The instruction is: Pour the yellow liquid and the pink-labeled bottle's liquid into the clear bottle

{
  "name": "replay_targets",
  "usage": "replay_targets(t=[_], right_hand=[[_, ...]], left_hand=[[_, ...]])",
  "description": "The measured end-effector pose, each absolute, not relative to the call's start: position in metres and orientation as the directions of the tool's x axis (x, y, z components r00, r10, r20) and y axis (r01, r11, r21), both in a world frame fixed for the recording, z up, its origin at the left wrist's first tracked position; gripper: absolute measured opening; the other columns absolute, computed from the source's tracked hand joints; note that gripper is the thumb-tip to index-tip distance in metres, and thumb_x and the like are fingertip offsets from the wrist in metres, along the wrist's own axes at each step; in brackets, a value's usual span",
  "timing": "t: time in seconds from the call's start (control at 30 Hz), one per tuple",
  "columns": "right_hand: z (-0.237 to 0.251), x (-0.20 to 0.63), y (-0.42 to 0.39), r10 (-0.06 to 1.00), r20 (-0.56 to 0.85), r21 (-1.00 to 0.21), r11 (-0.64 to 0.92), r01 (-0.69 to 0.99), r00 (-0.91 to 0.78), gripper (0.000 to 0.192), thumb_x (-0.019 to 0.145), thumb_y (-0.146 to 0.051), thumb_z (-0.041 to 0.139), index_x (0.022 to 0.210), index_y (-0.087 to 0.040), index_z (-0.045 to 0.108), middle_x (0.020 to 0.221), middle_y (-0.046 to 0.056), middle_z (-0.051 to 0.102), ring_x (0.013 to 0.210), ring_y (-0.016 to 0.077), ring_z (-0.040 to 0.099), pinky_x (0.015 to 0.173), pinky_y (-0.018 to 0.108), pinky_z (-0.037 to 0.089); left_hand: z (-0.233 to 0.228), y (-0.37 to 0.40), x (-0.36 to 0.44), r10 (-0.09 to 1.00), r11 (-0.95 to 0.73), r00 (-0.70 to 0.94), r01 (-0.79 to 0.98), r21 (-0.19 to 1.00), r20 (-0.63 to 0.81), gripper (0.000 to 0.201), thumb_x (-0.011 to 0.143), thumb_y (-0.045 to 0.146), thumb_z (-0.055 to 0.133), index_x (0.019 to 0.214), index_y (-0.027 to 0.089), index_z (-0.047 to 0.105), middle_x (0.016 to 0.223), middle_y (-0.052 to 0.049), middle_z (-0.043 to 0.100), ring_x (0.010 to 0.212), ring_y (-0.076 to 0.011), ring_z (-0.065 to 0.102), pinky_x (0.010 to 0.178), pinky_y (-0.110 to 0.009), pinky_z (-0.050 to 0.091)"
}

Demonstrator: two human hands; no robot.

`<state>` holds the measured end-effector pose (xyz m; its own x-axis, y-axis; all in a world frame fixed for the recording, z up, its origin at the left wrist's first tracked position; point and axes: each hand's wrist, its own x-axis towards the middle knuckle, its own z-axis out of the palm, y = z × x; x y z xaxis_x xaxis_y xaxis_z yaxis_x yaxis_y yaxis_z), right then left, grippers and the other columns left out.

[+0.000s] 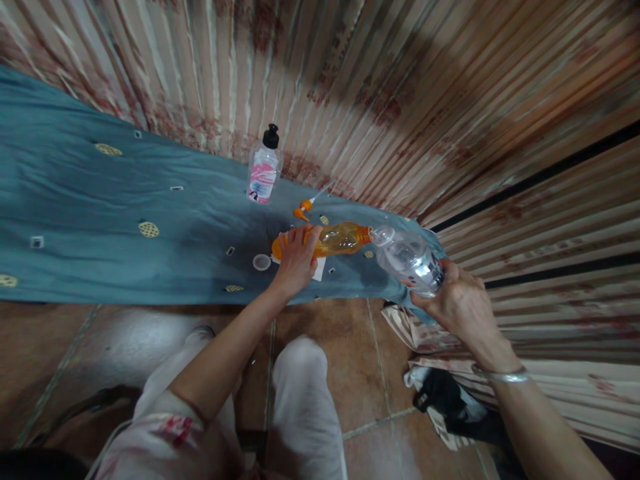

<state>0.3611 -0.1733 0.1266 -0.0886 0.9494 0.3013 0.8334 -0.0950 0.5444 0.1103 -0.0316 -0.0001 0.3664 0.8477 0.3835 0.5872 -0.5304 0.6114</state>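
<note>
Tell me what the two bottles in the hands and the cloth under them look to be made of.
Orange bottle: likely translucent plastic, glossy; light glows through it.
Clear bottle: likely thin transparent plastic, with sharp highlights.
Cloth: woven fabric, matte teal, with soft wrinkles and small printed patches.

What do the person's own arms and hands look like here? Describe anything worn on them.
Both forearms are bare, no gloves. The right hand has a thin silver bangle at its wrist. The left hand wears nothing visible; near that shoulder shows a pale sleeve with red print.
</note>
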Motion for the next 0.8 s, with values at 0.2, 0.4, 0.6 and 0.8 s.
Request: replay_targets(t=[0.2, 0.4, 0.6, 0.8], right_hand=[[0.1273, 0.3603, -0.1730, 0.947, 0.308, 0.538, -0.090, 0.838, -0.096, 0.066, 0.077, -0.058, 0.052, 0.114, -0.003, 0.048, 0.082, 0.017, 0.064, 0.074, 0.0283, 0.060, 0.071, 0.036, 0.044], [0.1278, 0.3607, -0.1732, 0.947, 0.305, 0.554, -0.090, 0.828, -0.102, 0.066, 0.077, -0.059, 0.054, 0.112, -0.003, 0.049, 0.080, 0.017, 0.064, 0.074, 0.0288, 0.061, 0.071, 0.036, 0.045], [0.1275, 0.3635, -0.1733, 0.952, 0.290, 0.563, -0.083, 0.822, -0.102, 0.070, 0.077, -0.061, 0.050, 0.114, -0.002, 0.048, 0.080, 0.017, 0.063, 0.074, 0.0288, 0.060, 0.072, 0.037, 0.045], [0.1271, 0.3633, -0.1727, 0.951, 0.293, 0.549, -0.086, 0.831, -0.095, 0.071, 0.078, -0.061, 0.050, 0.116, -0.002, 0.046, 0.081, 0.017, 0.063, 0.074, 0.0283, 0.059, 0.073, 0.037, 0.044]], left_hand=[[0.0007, -0.0320, 0.1100, 0.847, -0.532, 0.372, 0.590, 0.607, 0.381, 0.059, 0.075, 0.011, 0.051, 0.132, 0.017, 0.038, 0.133, -0.015, 0.046, 0.120, -0.0336, 0.041, 0.102, -0.055, 0.027], [-0.0020, -0.0314, 0.1109, 0.843, -0.537, 0.361, 0.593, 0.600, 0.399, 0.062, 0.074, 0.010, 0.052, 0.133, 0.016, 0.037, 0.133, -0.014, 0.046, 0.120, -0.0333, 0.041, 0.103, -0.055, 0.028], [-0.0003, -0.0319, 0.1104, 0.846, -0.534, 0.365, 0.596, 0.600, 0.389, 0.061, 0.073, 0.010, 0.052, 0.132, 0.017, 0.038, 0.133, -0.014, 0.047, 0.120, -0.0332, 0.041, 0.102, -0.055, 0.028], [0.0007, -0.0320, 0.1101, 0.852, -0.524, 0.365, 0.589, 0.616, 0.375, 0.061, 0.073, 0.010, 0.052, 0.132, 0.018, 0.038, 0.134, -0.014, 0.046, 0.121, -0.0332, 0.041, 0.103, -0.057, 0.026]])
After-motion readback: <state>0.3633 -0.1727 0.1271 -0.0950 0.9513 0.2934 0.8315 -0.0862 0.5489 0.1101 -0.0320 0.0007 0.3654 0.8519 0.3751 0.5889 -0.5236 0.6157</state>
